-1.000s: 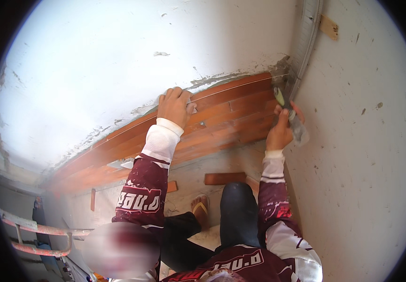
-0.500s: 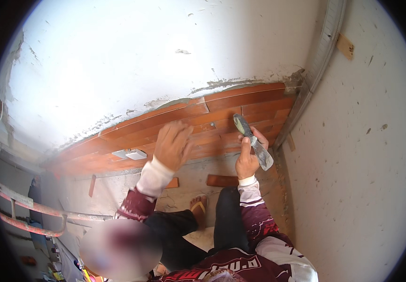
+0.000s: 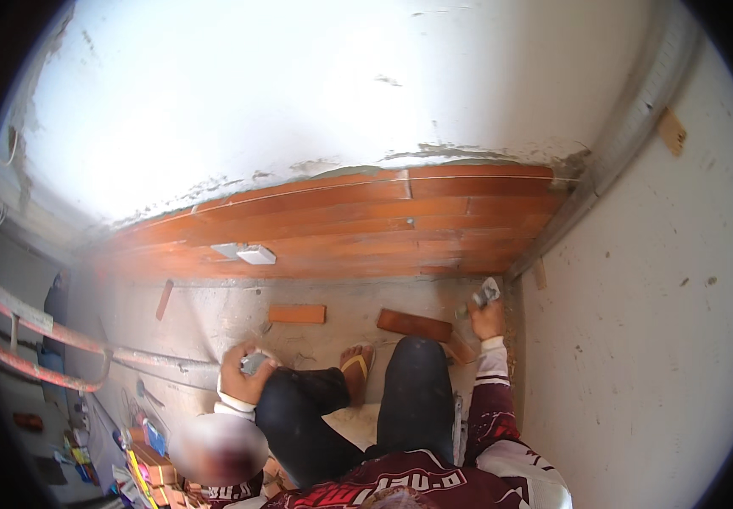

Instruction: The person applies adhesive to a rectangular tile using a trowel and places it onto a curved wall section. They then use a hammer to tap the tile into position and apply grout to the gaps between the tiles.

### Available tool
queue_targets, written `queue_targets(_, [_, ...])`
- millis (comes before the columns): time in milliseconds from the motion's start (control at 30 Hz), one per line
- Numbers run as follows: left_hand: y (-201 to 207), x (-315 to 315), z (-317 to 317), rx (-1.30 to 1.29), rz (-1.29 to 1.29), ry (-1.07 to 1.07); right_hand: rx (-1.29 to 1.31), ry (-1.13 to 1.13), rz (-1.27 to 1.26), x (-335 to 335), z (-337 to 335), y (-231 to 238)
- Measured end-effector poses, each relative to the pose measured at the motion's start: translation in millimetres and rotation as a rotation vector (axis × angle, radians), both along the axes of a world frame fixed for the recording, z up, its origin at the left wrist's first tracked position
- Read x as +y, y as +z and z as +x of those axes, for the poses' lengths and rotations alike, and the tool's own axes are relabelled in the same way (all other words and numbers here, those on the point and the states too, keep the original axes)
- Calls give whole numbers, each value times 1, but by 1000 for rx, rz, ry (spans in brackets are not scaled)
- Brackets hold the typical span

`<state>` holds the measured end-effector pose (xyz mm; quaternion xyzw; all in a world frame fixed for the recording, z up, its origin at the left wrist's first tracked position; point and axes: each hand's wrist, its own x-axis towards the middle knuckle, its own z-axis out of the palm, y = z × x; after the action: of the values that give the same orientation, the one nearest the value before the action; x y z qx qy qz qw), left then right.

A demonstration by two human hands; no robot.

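My right hand (image 3: 487,321) is down by the corner at the right, closed around a putty knife (image 3: 489,291) seen foreshortened, so its blade and handle are hard to tell apart. Low beside my left knee, my left hand (image 3: 243,377) has its fingers curled round a small grey thing (image 3: 254,363), mostly covered, whose kind I cannot make out. In front of me, rows of orange-brown brick tiles (image 3: 316,212) cover the lower wall. A thin string (image 3: 485,176) runs along their upper edge, where grey mortar (image 3: 345,171) shows.
Loose brick tiles lie on the floor: an orange one (image 3: 297,314) and a darker one (image 3: 413,325) before my feet. A white box (image 3: 256,254) sits at the tiled wall. Red-and-white metal tubing (image 3: 53,327) stands left; a metal profile (image 3: 629,144) runs up the right corner.
My left hand has dropped from before the tiles to beside my left knee, now round a grey thing. My right hand has lowered the putty knife toward the right corner. The view has shifted.
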<state>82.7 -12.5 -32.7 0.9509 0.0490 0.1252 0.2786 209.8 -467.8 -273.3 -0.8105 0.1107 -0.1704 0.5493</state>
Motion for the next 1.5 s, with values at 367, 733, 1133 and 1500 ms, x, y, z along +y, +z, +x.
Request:
queue_targets(367, [2, 0, -20, 94, -224, 153, 1089, 739, -288, -14, -132, -173])
queue_targets(733, [10, -6, -18, 51, -124, 204, 652, 506, -577, 23, -123, -110])
queue_targets(1133, [4, -23, -5, -68, -130, 154, -398, -466, -257, -29, 76, 170])
queue_targets(1500, [11, -6, -6, -140, -117, 195, -388, -451, -347, -59, 123, 177])
